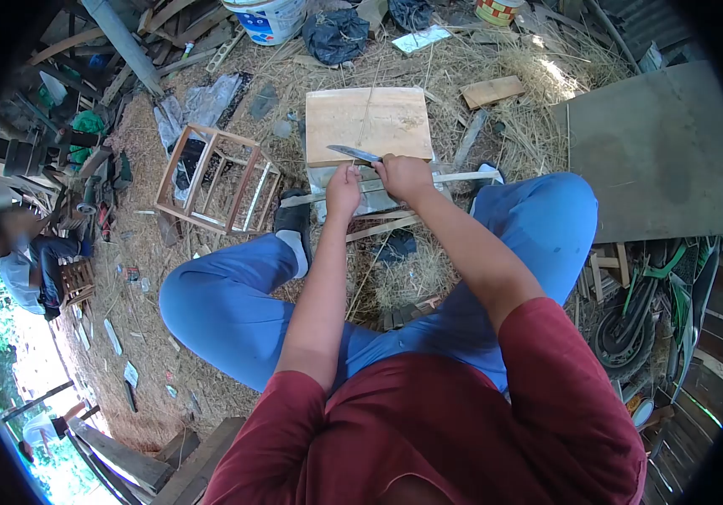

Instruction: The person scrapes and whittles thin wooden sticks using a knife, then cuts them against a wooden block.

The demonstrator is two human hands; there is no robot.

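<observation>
My right hand (403, 178) is closed around the handle of a knife (351, 152), its blade pointing left over the near edge of a wooden block (366, 118). Close beside it, my left hand (344, 192) is pinched on a thin pale strip (364, 126), which seems to run up across the block's top. A longer pale wooden strip (454, 178) passes crosswise below the knife, partly hidden by my hands. Whether my left hand also touches this longer strip, I cannot tell.
A small wooden frame (231, 187) lies to the left of the block. At right are a large flat board (656, 151) and a motorbike wheel (624, 337). A white bucket (267, 18) and black plastic bag (335, 37) stand ahead. Another person (25, 261) sits far left.
</observation>
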